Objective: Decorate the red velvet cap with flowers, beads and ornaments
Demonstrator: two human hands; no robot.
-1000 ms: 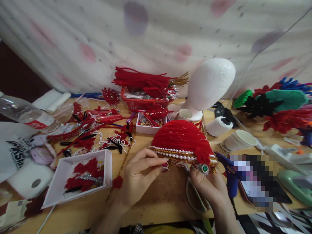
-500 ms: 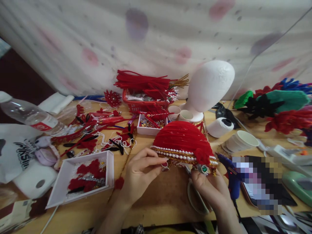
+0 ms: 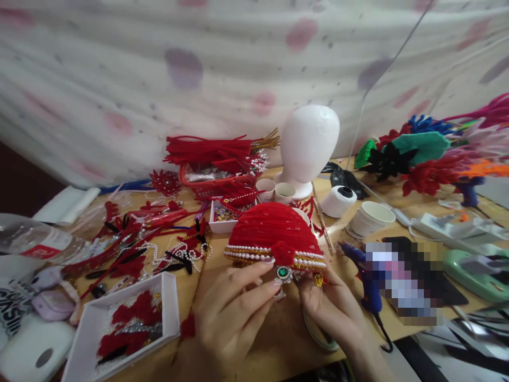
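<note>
A domed red headpiece (image 3: 274, 228) with pearl and gold trim along its lower edge is held up over the table. A red flower (image 3: 283, 253) and a green gem in a silver setting (image 3: 283, 272) sit at its front. My right hand (image 3: 330, 307) supports the headpiece from below at its right side, fingers partly hidden under it. My left hand (image 3: 238, 302) is closed in a pinch at the front edge, its fingertips on a small beaded pendant (image 3: 279, 293) just below the gem.
Behind stand a white foam head (image 3: 310, 143), a red basket (image 3: 218, 183) and paper cups (image 3: 371, 218). A blue glue gun (image 3: 368, 281) lies at right. The white tray (image 3: 173, 313) and scattered beads are at left.
The view has shifted, and the headpiece has turned so the flower and gem sit nearer its middle. My left hand has moved rightward along the trim toward the gem.
</note>
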